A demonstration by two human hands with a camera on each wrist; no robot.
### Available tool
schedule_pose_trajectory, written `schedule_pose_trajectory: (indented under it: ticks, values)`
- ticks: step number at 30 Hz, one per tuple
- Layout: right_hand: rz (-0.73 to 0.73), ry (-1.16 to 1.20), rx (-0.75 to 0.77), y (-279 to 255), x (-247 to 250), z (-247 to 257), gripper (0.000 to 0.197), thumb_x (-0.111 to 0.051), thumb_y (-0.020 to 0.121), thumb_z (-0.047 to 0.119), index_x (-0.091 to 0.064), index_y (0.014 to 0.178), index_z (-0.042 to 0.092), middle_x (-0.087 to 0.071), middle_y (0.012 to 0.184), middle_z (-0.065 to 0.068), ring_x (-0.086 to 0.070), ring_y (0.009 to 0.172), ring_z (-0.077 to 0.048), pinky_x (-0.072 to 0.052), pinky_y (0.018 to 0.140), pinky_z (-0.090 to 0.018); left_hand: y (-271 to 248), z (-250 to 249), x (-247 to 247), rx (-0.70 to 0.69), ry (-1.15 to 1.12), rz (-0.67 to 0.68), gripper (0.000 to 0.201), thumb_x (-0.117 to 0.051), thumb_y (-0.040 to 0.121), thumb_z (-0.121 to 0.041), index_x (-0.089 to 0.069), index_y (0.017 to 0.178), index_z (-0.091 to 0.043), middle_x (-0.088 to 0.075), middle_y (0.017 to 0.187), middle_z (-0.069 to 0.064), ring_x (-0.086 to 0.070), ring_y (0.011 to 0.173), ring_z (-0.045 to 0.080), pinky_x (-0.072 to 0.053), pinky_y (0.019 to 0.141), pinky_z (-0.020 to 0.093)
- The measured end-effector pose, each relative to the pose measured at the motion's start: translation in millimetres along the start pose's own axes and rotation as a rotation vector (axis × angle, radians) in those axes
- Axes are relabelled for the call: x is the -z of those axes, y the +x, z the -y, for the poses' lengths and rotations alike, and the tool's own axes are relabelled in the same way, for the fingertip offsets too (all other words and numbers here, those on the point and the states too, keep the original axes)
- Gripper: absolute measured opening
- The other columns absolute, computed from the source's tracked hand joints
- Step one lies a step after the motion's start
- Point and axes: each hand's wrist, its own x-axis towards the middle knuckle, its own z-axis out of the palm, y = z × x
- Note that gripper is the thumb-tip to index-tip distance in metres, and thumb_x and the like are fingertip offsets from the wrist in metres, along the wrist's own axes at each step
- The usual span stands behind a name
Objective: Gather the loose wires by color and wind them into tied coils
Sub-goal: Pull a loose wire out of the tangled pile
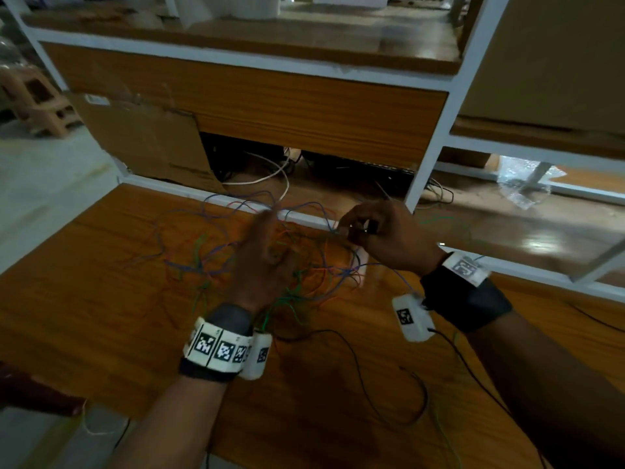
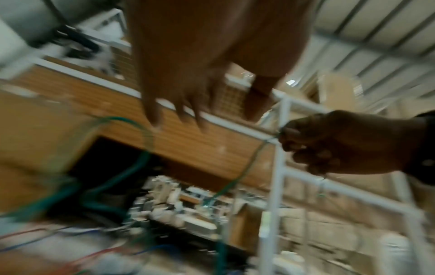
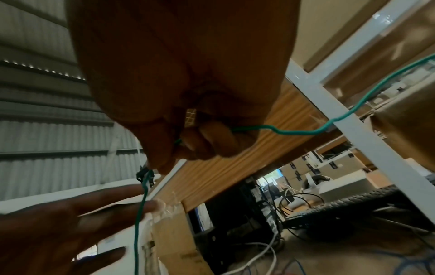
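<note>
Wrist views alone show right hand [image 3: 188, 130] pinching green wire [image 3: 306, 132]; left hand [image 1: 260, 262] spread, empty.

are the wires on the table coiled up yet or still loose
Still loose: the wires sprawl tangled across the table; the right hand pinches one green wire.

Tangled wires [image 1: 297, 265] crowd the desk [image 1: 84, 316] between both hands.

green wire [image 3: 296, 132] | thin, pinched, hanging | loose wires [image 1: 304, 252] tangled on table [image 1: 101, 316]
</note>
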Motion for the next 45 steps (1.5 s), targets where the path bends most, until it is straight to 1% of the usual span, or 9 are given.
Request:
schedule_pose_trajectory:
  ticks: [6,13,17,20,25,31,37,42,45]
  values:
    - [-0.319,0.071,-0.066,-34,51,-5,0.001,-0.078,0.091,0.015,-0.079,0.091,0.015,-0.073,0.088,0.005,-0.065,0.073,-0.005,-0.05,0.065,-0.033,-4,-20,-20,0.166,-0.473,0.305,0.011,-0.063,0.097,-0.012,-0.073,0.096,-0.017,-0.069,0.069,-0.006,-0.064,0.065,0.008,-0.05,0.065,0.028]
    - [-0.727,0.136,-0.322,-98,125,-43,0.014,-0.074,0.095,0.028,-0.078,0.101,0.017,-0.073,0.094,-0.008,-0.062,0.071,0.004,-0.047,0.073,-0.028,-13,30,8,0.223,-0.193,0.363,0.037,-0.07,0.08,-0.054,-0.077,0.091,-0.019,-0.073,0.086,-0.004,-0.068,0.083,0.008,-0.054,0.077,0.038]
    - [-0.268,-0.075,-0.504,-125,121,-52,0.018,-0.072,0.095,0.012,-0.073,0.089,0.029,-0.075,0.091,-0.003,-0.064,0.074,-0.002,-0.044,0.071,-0.028,-4,27,28,0.163,-0.041,0.272,0.017,-0.067,0.088,-0.052,-0.071,0.08,-0.038,-0.068,0.086,-0.019,-0.06,0.075,-0.007,-0.045,0.071,0.022]
    - [0.189,-0.328,-0.625,-129,91,-54,0.041,-0.082,0.088,0.029,-0.068,0.126,0.028,-0.067,0.133,-0.012,-0.066,0.107,-0.024,-0.049,0.09,-0.034,5,-1,34,-0.032,0.204,0.288,0.028,-0.059,0.094,-0.054,-0.075,0.09,-0.032,-0.07,0.084,-0.01,-0.058,0.074,-0.001,-0.034,0.072,0.026]
    - [0.087,-0.288,-0.178,-94,48,-1,0.083,-0.076,0.086,0.055,-0.042,0.156,0.024,-0.04,0.161,-0.005,-0.041,0.144,-0.023,-0.037,0.115,-0.038,8,-51,31,-0.281,0.396,0.428,0.025,-0.058,0.098,-0.042,-0.075,0.104,-0.024,-0.072,0.097,-0.002,-0.06,0.107,0.024,-0.028,0.087,0.037]
    - [0.239,-0.178,0.078,-52,8,35,0.027,-0.061,0.09,0.013,-0.076,0.111,0.018,-0.077,0.096,-0.001,-0.072,0.083,-0.021,-0.06,0.072,-0.044,12,-76,35,-0.199,-0.03,0.35,0.009,-0.071,0.092,-0.024,-0.076,0.097,-0.018,-0.073,0.087,-0.005,-0.065,0.079,0.001,-0.046,0.064,0.012]
    - [0.213,0.12,-0.031,-49,23,47,0.048,-0.069,0.092,0.058,-0.067,0.128,0.026,-0.071,0.119,0.01,-0.069,0.103,-0.006,-0.062,0.079,-0.043,3,-70,44,-0.171,-0.232,0.3,0.009,-0.074,0.087,-0.017,-0.079,0.093,-0.012,-0.076,0.088,-0.007,-0.069,0.081,0.001,-0.051,0.068,0.013]
    - [0.089,0.085,-0.03,-56,20,40,0.019,-0.073,0.091,0.005,-0.075,0.104,0.02,-0.076,0.09,0.004,-0.073,0.079,-0.01,-0.062,0.071,-0.048,3,-81,35,-0.156,-0.335,0.324,0.009,-0.077,0.084,-0.021,-0.077,0.088,-0.013,-0.073,0.078,0.013,-0.066,0.072,0.026,-0.05,0.06,0.035]
    - [-0.102,0.069,-0.092,-64,52,24,0.022,-0.071,0.091,-0.003,-0.078,0.097,0.017,-0.077,0.085,0.001,-0.073,0.072,-0.01,-0.061,0.071,-0.046,1,-63,37,-0.076,-0.361,0.397,0.015,-0.076,0.085,-0.02,-0.077,0.099,-0.015,-0.076,0.093,0.007,-0.072,0.085,0.017,-0.057,0.068,0.028]
